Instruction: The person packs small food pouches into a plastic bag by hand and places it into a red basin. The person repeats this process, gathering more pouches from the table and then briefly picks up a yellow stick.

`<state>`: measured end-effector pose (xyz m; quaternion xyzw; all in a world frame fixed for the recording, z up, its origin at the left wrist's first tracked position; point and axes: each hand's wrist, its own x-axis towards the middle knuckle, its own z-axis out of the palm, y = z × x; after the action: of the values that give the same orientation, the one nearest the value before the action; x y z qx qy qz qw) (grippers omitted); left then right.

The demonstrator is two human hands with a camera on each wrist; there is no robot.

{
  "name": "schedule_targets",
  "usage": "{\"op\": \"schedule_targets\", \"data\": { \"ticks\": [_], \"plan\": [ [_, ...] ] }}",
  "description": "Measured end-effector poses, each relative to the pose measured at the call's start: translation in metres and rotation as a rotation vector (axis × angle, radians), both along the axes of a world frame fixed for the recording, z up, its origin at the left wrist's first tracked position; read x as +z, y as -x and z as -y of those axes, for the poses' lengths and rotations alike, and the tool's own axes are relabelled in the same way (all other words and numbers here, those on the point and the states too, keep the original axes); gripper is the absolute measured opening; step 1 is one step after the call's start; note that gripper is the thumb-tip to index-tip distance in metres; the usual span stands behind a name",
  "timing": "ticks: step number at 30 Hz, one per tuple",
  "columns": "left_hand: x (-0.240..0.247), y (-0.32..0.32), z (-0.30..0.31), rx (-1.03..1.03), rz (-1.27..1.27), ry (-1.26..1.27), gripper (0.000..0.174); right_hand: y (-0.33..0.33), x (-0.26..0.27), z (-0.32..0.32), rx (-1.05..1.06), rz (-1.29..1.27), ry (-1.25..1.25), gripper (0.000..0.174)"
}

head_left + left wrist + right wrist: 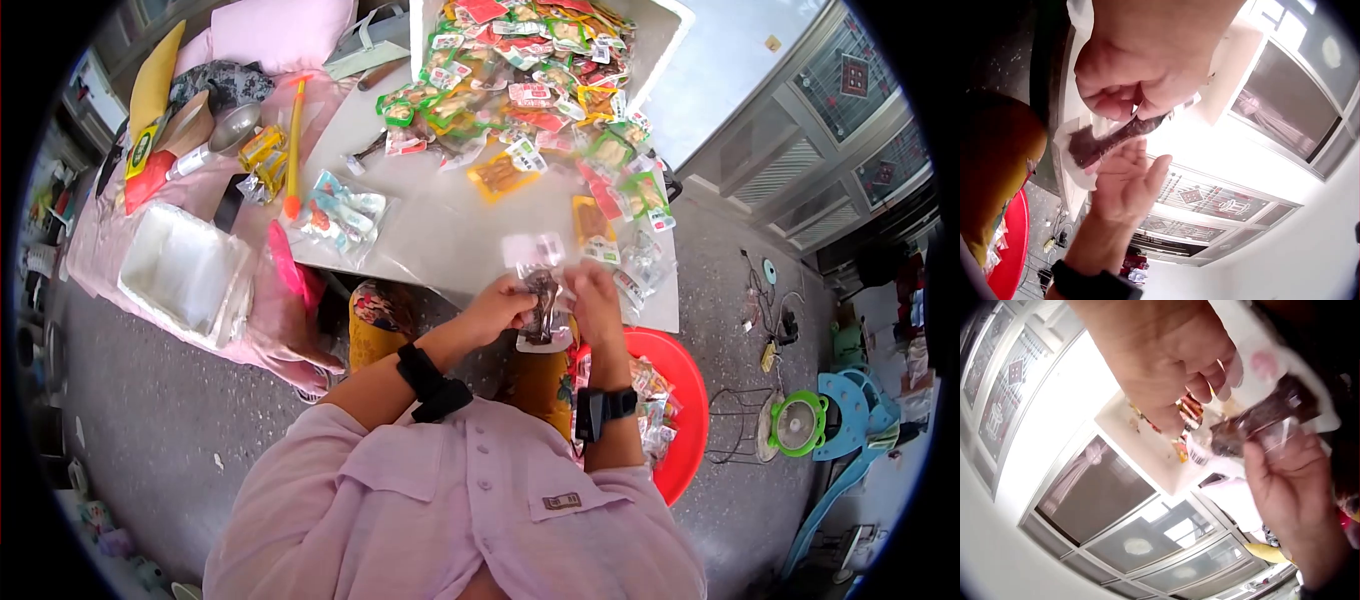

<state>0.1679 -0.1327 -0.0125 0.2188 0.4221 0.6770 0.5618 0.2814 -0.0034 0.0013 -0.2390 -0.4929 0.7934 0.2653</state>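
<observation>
A clear sealed packet with a dark brown piece inside (543,308) is held upright above the table's front edge. My left hand (503,306) pinches its left side between thumb and fingers; in the left wrist view this left hand (1141,75) grips it from above. Beside the packet's right edge is my right hand (598,305), its fingers loosely bent with nothing visible in them. The left wrist view shows the right hand (1125,187) palm up behind the packet. In the right wrist view, the left thumb lies across the packet (1266,415); whether the right hand (1172,369) touches it cannot be told.
Many colourful packets (530,95) fill a white foam box (660,40) and spill onto the table (430,220). A bag of blue-and-white packets (345,215) lies left. A red basin (685,400) with packets stands below right. An empty white box (185,265) sits far left.
</observation>
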Motion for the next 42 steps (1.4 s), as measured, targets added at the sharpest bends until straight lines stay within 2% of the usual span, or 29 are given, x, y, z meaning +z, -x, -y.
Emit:
{"op": "schedule_targets", "data": {
  "ticks": [3,5,6,8,10,13,17,25,34,37,40,42],
  "plan": [
    [-0.002,0.001,-0.005,0.124,0.174,0.02,0.01,-0.031,-0.023,0.022,0.07,-0.03,0.116,0.031],
    [-0.002,-0.005,-0.01,0.09,0.186,0.044,0.009,-0.038,-0.015,0.042,0.133,0.002,0.254,0.025],
    [-0.001,-0.007,-0.011,0.072,0.191,0.055,0.009,-0.036,-0.018,0.046,0.113,-0.032,0.239,0.021],
    [0.0,-0.008,-0.011,0.117,0.048,0.134,0.01,-0.03,-0.021,0.051,0.072,-0.102,0.207,0.015],
    [0.002,-0.007,-0.012,0.157,-0.099,0.209,0.013,-0.03,-0.023,0.047,-0.011,-0.067,0.177,0.01],
    [-0.001,0.013,0.002,0.438,-1.271,0.239,0.025,-0.033,-0.027,0.036,-0.101,0.004,0.15,0.01],
    [-0.002,0.032,0.017,0.314,-1.589,0.4,0.032,-0.034,-0.033,0.032,-0.074,0.046,0.16,0.01],
    [-0.022,0.039,0.012,0.313,-1.575,0.477,0.011,-0.036,-0.038,0.041,-0.066,0.107,0.103,0.008],
    [-0.036,0.041,0.008,0.36,-1.49,0.44,0.011,-0.034,-0.035,0.042,0.111,0.13,0.023,0.006],
    [-0.035,0.039,0.006,0.354,-1.478,0.47,0.012,-0.035,-0.035,0.042,-0.108,0.083,0.077,0.006],
    [-0.028,0.035,0.005,0.328,-1.473,0.493,0.012,-0.037,-0.019,0.041,-0.082,0.063,0.033,0.005],
    [-0.028,0.036,0.001,0.32,-1.448,0.5,0.013,-0.038,-0.027,0.039,-0.029,0.136,-0.047,0.005]
  ]
}}
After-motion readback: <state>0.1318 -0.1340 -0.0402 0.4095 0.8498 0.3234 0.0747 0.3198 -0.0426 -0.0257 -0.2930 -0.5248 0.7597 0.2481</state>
